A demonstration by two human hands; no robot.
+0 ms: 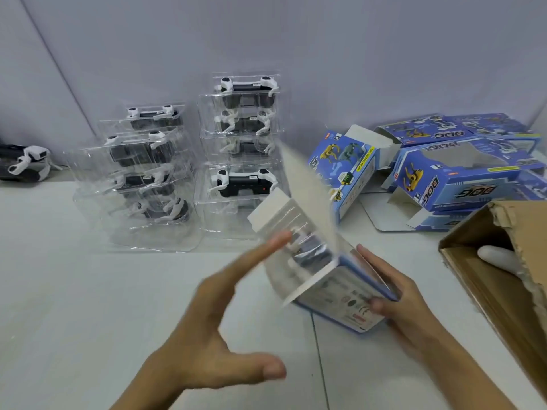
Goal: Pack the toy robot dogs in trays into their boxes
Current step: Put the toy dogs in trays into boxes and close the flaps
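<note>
Your right hand (396, 297) cradles the blue box (343, 291) from its far side, fingers curled round its edge and thumb pressed on the printed face. That grip tilts the open end up toward your other hand, which suits feeding a tray in. A toy dog in its tray (305, 247) sits partly inside that open end, blurred, with the long flap (307, 196) standing up behind it and the short flaps splayed out of the way.

Your left hand (225, 315) is spread flat, fingers straight and thumb wide apart, holding nothing. Its fingertips (281, 239) lie at the tray's near edge, though the blur hides whether they actually touch. It looks set to push the tray home.

The remaining dogs wait in two stacks of clear trays (239, 155) on the counter (59, 291) against the wall. The empty boxes (455, 173) lie to the right, just beyond the brown carton (503, 285), within easy reach.
</note>
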